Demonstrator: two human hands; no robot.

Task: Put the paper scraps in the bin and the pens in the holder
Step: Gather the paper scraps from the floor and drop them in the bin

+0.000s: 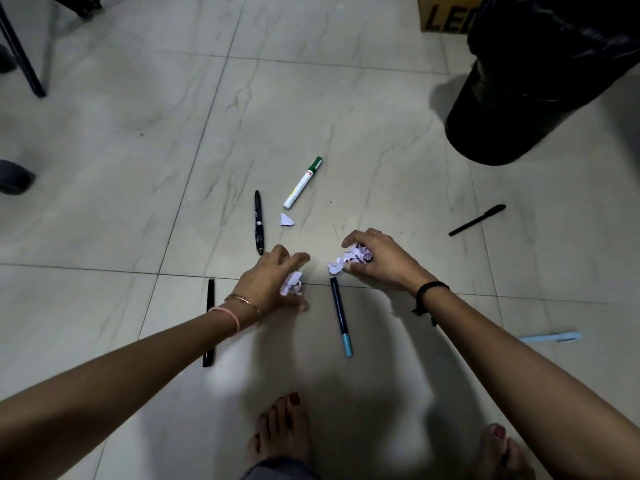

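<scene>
Two hands are gripping paper: the left hand (266, 289) one crumpled scrap (292, 283), the right hand (377, 261) another (349, 259); a third scrap (286, 220) and six pens are lying on the floor (138, 168).

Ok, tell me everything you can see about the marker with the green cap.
The green-capped marker has a white barrel that looks like plastic, with a red printed logo and a yellowish patch. It lies flat on the tiled floor, cap pointing away and to the right. Nothing touches it; a small paper scrap lies just beyond its near end.

Bare arms, bracelets (231, 315), red toenails (294, 398).
</scene>
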